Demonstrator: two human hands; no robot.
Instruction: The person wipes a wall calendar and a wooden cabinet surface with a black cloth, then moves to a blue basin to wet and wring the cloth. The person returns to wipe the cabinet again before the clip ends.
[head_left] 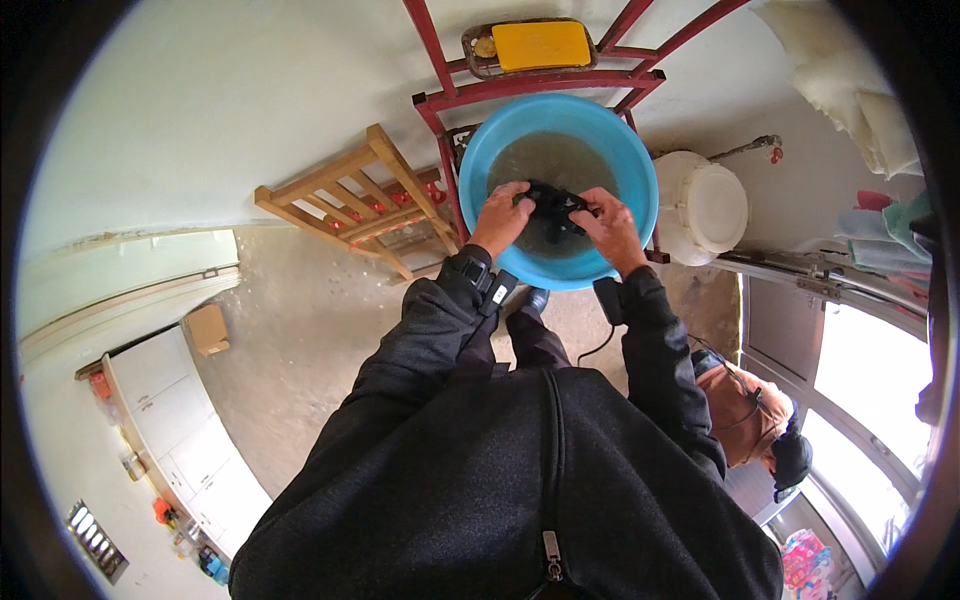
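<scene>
Head view, left hand (500, 213) and right hand (612, 226) both closed on a dark cloth (555, 206), cloth held between them over murky water in a blue basin (480, 160), basin on a red stand (545, 85), wooden rack (350, 195) to the left, white bucket (705, 205) just right

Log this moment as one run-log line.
left hand: gripping dark cloth | right hand: gripping same cloth | place: blue basin of murky water on red stand
</scene>
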